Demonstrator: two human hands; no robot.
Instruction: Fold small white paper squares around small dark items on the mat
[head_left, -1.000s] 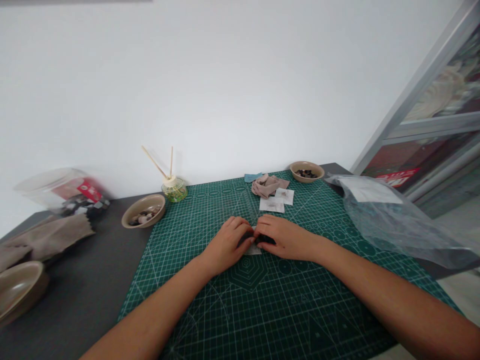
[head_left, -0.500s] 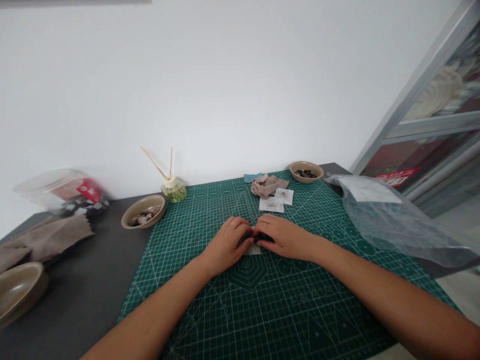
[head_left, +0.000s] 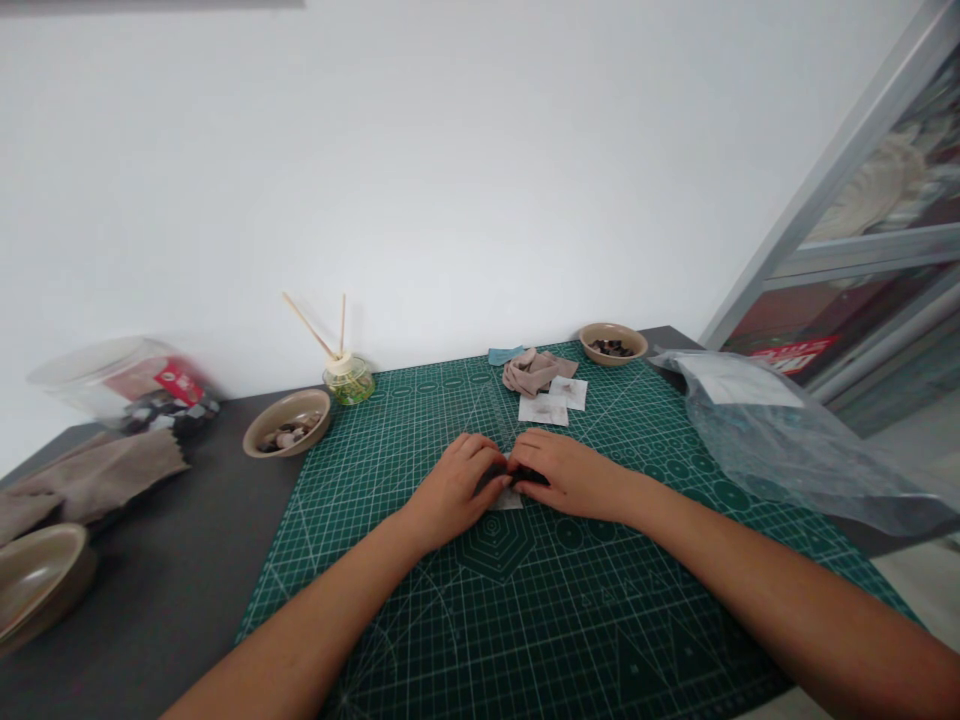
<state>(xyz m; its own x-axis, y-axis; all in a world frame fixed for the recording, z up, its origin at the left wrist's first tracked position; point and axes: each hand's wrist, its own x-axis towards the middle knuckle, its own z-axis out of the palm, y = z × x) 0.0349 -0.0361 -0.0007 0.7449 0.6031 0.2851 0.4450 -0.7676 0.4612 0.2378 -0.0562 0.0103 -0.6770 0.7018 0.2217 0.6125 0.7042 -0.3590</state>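
Over the middle of the green cutting mat (head_left: 420,600), my left hand (head_left: 459,490) and my right hand (head_left: 559,474) meet at the fingertips. Both have bent fingers and thumbs drawn together in a pinch. Between the fingertips, whatever they hold is hidden or too small to make out. Beneath them lies a small white piece of paper (head_left: 511,499), mostly covered by the fingers. Farther back on the mat are two more white paper squares (head_left: 541,409) with faint marks, beside a crumpled taupe cloth (head_left: 529,373).
Tan bowls with small dark and light pieces stand at left (head_left: 259,440) and back right (head_left: 641,345). Another bowl (head_left: 45,590) sits near left, by a taupe cloth (head_left: 127,470) and clear tub (head_left: 90,375). Also around: a reed diffuser (head_left: 349,380), blue item (head_left: 504,355), plastic bag (head_left: 780,450).
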